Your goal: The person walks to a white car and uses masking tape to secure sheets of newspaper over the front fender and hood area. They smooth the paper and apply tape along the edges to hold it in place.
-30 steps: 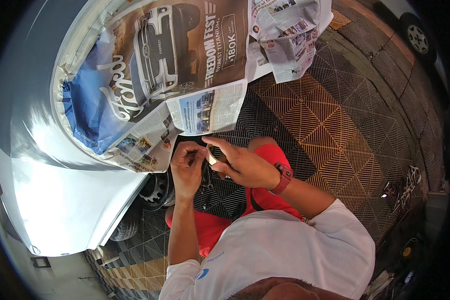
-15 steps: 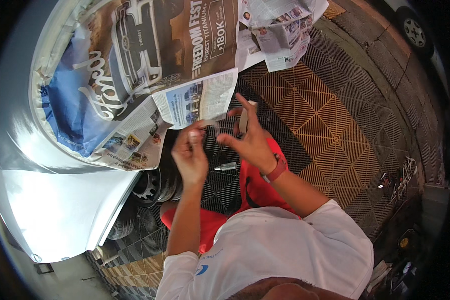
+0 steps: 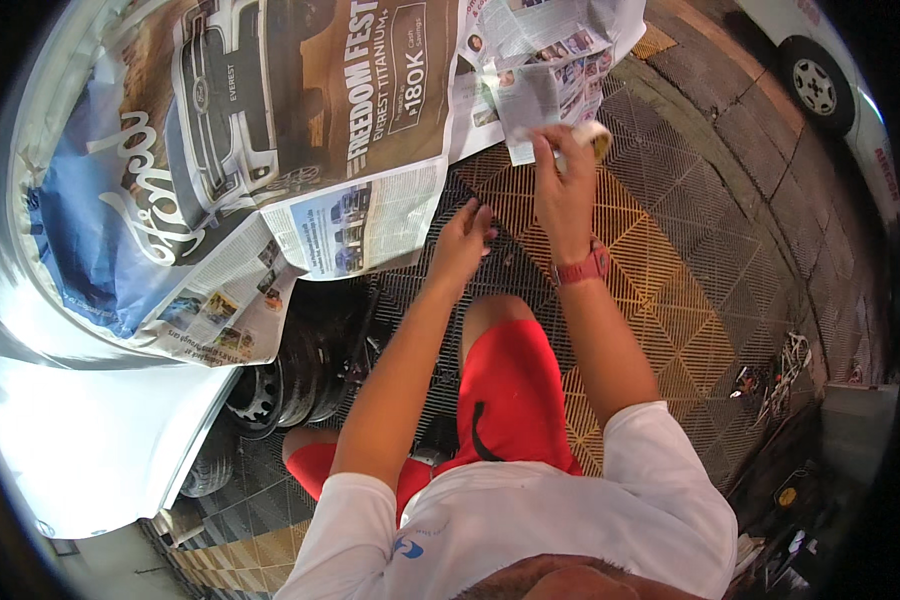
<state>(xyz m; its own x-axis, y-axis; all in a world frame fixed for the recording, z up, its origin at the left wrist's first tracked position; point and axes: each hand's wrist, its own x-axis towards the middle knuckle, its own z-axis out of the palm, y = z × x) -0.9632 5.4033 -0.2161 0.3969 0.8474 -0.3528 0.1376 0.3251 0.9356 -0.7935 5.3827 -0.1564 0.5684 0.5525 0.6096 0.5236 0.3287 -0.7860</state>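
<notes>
Both hands have swung apart since half a second ago: the right hand (image 3: 565, 185), with the roll of tape (image 3: 592, 138), is now farther up and to the right, and the left hand (image 3: 458, 248) is off to the right as well. Newspaper (image 3: 410, 225) hangs over the pale car body (image 3: 80, 440), hiding much of it, and a loose flap (image 3: 555, 85) droops just behind the right fingertips; whether they touch it I cannot tell. Bare wheel rims (image 3: 255, 395) sit below the car's edge, and another vehicle's wheel (image 3: 815, 85) stands well apart. Right arm stretches forward, a red watch (image 3: 582, 265) at the wrist, its fingers partly bent and holding the pale roll at their outer side, the exact grip blurred. Left arm slants inward, its fingers loosely curled; I cannot tell whether anything is between them. Thin, creased paper contrasts with smooth, glossy bodywork, the ring-shaped roll and ribbed floor tiles (image 3: 670, 300) in tan and dark grey.
</notes>
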